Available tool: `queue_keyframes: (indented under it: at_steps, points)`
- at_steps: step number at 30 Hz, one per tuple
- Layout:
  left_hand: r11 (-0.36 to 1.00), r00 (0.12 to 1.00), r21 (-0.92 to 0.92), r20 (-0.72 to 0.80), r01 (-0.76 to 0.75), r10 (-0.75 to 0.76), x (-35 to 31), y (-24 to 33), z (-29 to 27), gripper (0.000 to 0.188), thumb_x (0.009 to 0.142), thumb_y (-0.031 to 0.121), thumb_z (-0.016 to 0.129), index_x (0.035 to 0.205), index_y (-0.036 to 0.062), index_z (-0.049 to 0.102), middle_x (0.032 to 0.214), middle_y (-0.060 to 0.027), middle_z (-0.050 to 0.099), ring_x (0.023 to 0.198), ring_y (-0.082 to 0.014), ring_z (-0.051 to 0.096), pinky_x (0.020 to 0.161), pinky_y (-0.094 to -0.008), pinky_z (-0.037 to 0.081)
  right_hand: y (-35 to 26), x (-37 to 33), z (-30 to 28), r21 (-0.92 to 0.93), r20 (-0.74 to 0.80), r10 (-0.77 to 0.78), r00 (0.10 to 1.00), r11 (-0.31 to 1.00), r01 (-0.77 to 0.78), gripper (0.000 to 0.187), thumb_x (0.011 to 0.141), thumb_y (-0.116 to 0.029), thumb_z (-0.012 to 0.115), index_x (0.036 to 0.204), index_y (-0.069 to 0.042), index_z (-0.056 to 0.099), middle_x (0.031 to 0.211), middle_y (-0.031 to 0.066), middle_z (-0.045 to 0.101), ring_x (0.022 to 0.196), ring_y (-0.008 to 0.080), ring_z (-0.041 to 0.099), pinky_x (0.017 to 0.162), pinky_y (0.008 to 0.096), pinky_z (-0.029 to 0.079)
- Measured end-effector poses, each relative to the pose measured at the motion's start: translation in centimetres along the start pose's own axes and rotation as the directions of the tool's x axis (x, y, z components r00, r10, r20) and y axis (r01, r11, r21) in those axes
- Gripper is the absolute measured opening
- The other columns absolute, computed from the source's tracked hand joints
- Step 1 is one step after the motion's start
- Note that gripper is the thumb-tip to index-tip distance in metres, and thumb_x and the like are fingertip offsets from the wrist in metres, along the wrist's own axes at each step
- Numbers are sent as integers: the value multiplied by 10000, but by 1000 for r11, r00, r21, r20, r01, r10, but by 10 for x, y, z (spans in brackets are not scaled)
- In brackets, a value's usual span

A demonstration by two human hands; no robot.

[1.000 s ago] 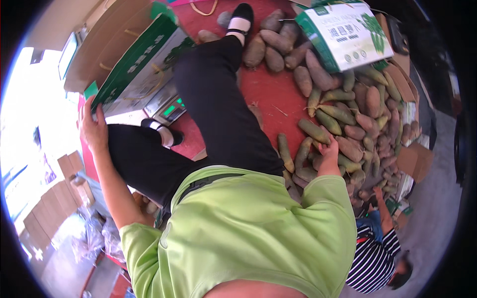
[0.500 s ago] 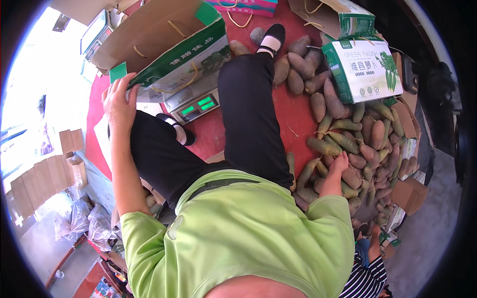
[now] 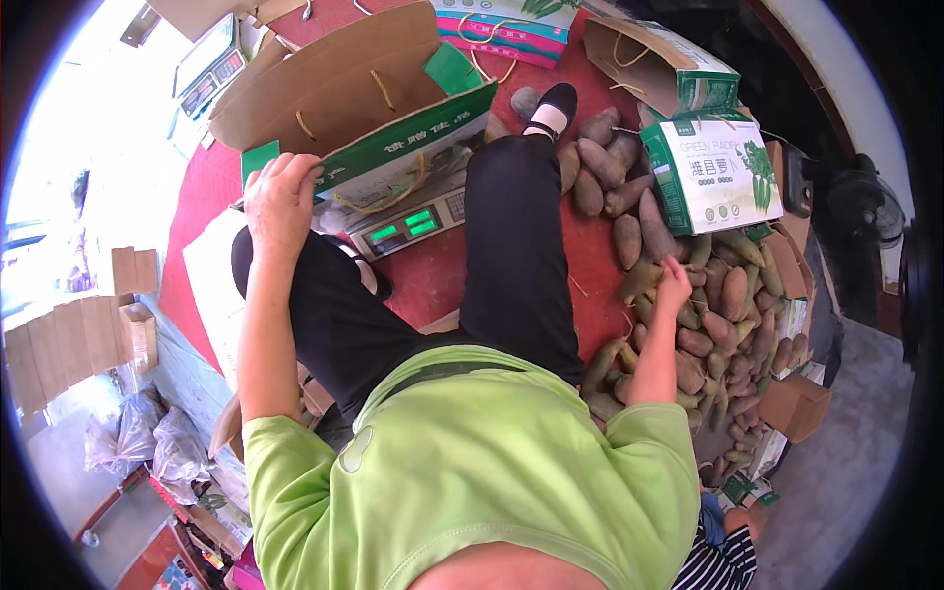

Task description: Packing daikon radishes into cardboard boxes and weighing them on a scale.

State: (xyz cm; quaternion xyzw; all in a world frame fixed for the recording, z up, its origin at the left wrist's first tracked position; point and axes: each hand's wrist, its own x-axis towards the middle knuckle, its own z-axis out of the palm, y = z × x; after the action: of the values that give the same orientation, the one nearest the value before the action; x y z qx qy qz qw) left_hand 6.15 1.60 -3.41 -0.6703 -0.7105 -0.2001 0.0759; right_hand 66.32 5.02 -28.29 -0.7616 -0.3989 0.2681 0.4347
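My left hand (image 3: 281, 208) is closed on the near rim of an open green-and-white cardboard gift box (image 3: 393, 147) with rope handles. The box sits on a digital scale (image 3: 411, 226) with a lit green display, between my legs. My right hand (image 3: 673, 287) is over a pile of green and brownish radishes (image 3: 736, 293) on the right. Its fingers are drawn together beside a green radish (image 3: 643, 278); I cannot make out what, if anything, lies between them.
A closed radish carton (image 3: 723, 177) stands at the pile's far side, with an open carton (image 3: 661, 64) behind it. Colourful boxes (image 3: 506, 34) lie ahead on the red floor covering. Another scale (image 3: 211, 74) is at far left. Someone's striped clothing (image 3: 723, 556) shows at lower right.
My right hand has moved forward over the radishes. In the picture, the gift box, scale and left hand sit farther right. My left hand keeps its hold on the rim.
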Motion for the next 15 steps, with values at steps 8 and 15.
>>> queue_keyframes:
  at_steps: [8, 15]
  points:
    - [998, 993, 12, -104, -60, 61, -12, 1, 6, 44, 801, 134, 645, 844, 125, 639, 769, -12, 605, 756, -215, 600, 664, -344, 424, -240, 10, 48, 258, 214, -183, 960, 958, 126, 230, 910, -65, 542, 1105, -20, 655, 1048, 60, 666, 984, 111, 602, 784, 253, 483]
    - [999, 990, 5, -136, -38, 39, -6, 8, 12, 43, 802, 132, 644, 843, 125, 637, 776, -14, 612, 765, -215, 601, 677, -353, 426, -419, -27, 113, 690, 350, -583, 734, 690, 219, 243, 925, -79, 529, 1128, 29, 607, 1081, 121, 648, 1005, 185, 614, 829, 310, 522]
